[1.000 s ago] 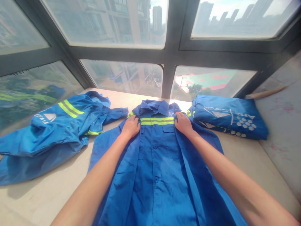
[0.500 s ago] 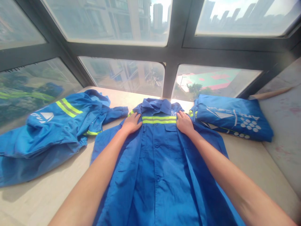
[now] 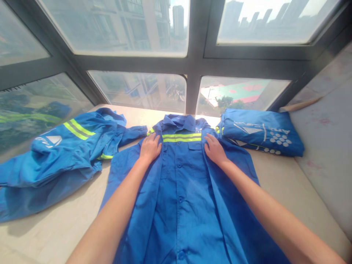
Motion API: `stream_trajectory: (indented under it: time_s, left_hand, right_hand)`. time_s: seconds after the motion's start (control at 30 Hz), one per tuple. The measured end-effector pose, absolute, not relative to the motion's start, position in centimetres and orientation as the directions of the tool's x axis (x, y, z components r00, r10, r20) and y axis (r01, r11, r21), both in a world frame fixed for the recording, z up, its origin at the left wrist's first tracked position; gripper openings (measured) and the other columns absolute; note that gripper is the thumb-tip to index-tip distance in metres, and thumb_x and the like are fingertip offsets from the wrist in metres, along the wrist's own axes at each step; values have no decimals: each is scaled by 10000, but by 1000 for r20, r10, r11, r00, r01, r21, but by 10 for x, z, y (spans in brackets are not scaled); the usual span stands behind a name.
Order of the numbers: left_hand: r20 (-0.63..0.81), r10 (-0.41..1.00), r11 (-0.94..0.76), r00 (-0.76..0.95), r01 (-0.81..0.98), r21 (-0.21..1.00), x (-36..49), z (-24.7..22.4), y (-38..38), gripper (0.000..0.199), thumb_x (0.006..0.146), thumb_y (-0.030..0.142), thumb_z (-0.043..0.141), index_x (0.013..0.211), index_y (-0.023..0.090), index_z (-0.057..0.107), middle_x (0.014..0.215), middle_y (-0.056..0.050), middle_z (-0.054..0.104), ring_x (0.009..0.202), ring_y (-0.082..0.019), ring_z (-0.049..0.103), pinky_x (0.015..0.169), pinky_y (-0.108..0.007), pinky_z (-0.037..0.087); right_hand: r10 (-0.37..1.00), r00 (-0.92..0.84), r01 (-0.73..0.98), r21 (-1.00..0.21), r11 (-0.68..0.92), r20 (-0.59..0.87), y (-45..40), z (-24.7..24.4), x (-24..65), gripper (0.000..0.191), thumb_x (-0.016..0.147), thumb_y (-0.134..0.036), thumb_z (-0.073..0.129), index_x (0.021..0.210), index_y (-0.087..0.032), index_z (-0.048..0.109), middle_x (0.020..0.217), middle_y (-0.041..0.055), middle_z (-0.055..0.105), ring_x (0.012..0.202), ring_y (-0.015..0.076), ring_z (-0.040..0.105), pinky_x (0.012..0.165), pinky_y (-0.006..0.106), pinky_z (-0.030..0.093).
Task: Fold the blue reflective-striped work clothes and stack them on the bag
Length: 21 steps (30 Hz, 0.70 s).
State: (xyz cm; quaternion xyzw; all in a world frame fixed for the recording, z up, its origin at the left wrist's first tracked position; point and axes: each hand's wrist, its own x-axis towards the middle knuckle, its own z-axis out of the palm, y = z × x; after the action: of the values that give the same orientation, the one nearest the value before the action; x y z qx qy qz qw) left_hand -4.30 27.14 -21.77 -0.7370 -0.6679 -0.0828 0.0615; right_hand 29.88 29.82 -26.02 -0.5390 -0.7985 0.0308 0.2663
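A blue work jacket (image 3: 189, 190) lies front up before me, its collar at the far end. Across its chest runs a yellow-and-grey reflective strip (image 3: 181, 137), with buttons down the middle. Both sides are folded inward as long flaps. My left hand (image 3: 150, 147) rests flat on the left flap beside the strip, fingers stretched out. On the right flap lies my right hand (image 3: 215, 148), its fingers extended and slightly apart. Neither hand grips the cloth. The jacket's lower end runs out of view.
At left a second blue work garment (image 3: 66, 146) lies loosely spread. Folded blue clothes (image 3: 261, 130) with white prints are stacked at the right. Everything lies on a pale ledge (image 3: 277, 179) beneath grey-framed windows (image 3: 192, 66). A pale wall (image 3: 327, 146) bounds the right side.
Both hands have slid slightly down the flaps, toward me, and the right hand has moved a little outward from the strip. The view has shifted slightly.
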Motion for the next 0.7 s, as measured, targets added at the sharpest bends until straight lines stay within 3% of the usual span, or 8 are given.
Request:
stream_trajectory:
  time_s: [0.17, 0.33, 0.47, 0.6, 0.7]
  left_hand:
    - [155, 982, -116, 108, 992, 42, -13, -224, 211, 516, 998, 378, 435, 1455, 155, 521, 1566, -184, 437, 1460, -374, 366, 1164, -549, 315]
    - [127, 987, -102, 97, 994, 30, 9, -229, 171, 529, 998, 378, 437, 1481, 173, 496, 1570, -175, 436, 1461, -366, 365, 1168, -546, 307]
    - [99, 987, -134, 130, 990, 39, 10, -209, 157, 451, 996, 443, 445, 1322, 202, 642, 1409, -164, 600, 1320, -335, 525, 1085, -477, 412]
    - [47, 999, -8, 0, 986, 168, -1, -178, 204, 417, 1004, 433, 401, 978, 215, 756, 1033, -114, 755, 978, -286, 696, 859, -376, 518]
    - [98, 978, 156, -186, 956, 250, -11, -161, 280, 331, 968, 335, 459, 1035, 189, 748, 1064, -129, 758, 1019, -294, 699, 857, -358, 512]
  right_hand:
    - [857, -351, 841, -275, 465, 377, 226, -265, 329, 442, 976, -249, 414, 1365, -130, 589, 1497, 172, 510, 1411, 305, 446, 1160, 483, 405]
    - [852, -401, 855, -197, 480, 336, 186, -265, 346, 433, 978, -235, 416, 1355, -150, 610, 1471, 152, 550, 1382, 305, 488, 1132, 488, 435]
    - [864, -407, 877, -137, 460, 295, 171, -248, 354, 346, 976, -287, 452, 1202, -195, 697, 1316, 141, 660, 1209, 297, 611, 1031, 449, 494]
    - [923, -349, 927, -83, 365, 160, 210, -211, 332, 374, 1009, -386, 435, 872, -210, 735, 935, 128, 743, 901, 259, 687, 823, 347, 509]
    - [945, -305, 935, -153, 321, 119, 283, -181, 292, 352, 1012, -358, 424, 961, -212, 740, 1028, 120, 744, 977, 255, 683, 789, 312, 488]
